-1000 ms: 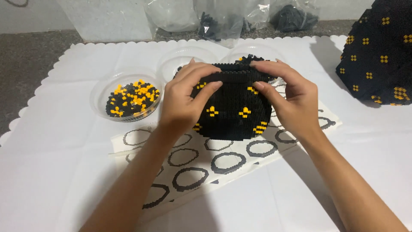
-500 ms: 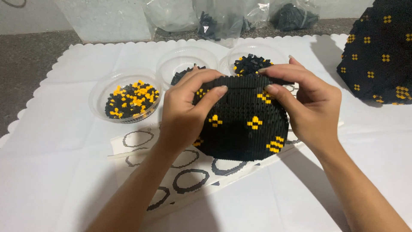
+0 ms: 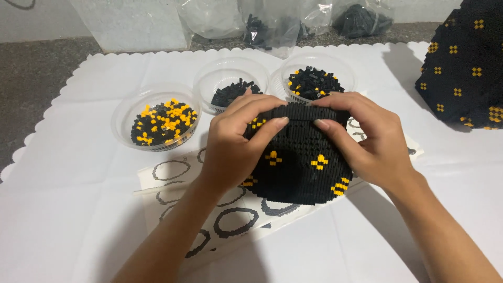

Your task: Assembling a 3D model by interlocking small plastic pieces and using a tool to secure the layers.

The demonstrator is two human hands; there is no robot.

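A rounded black brick-built piece (image 3: pixel 304 160) with small orange flower marks is tilted up over a printed sheet of black rings (image 3: pixel 209 209). My left hand (image 3: pixel 236 141) grips its left side, fingers curled over the top edge. My right hand (image 3: pixel 367 141) grips its right side, fingertips on the same top edge. The two index fingertips nearly meet at the middle of the rim.
Three clear plastic bowls stand behind: one with black and orange bricks (image 3: pixel 160 120), one with few black bricks (image 3: pixel 230 86), one with black bricks (image 3: pixel 317 78). A large black dome with orange marks (image 3: pixel 466 68) sits far right. Plastic bags (image 3: pixel 272 21) line the back.
The piece has been tipped and lowered toward me, showing more of its curved face. Both hands kept their grip and slid to its top edge.
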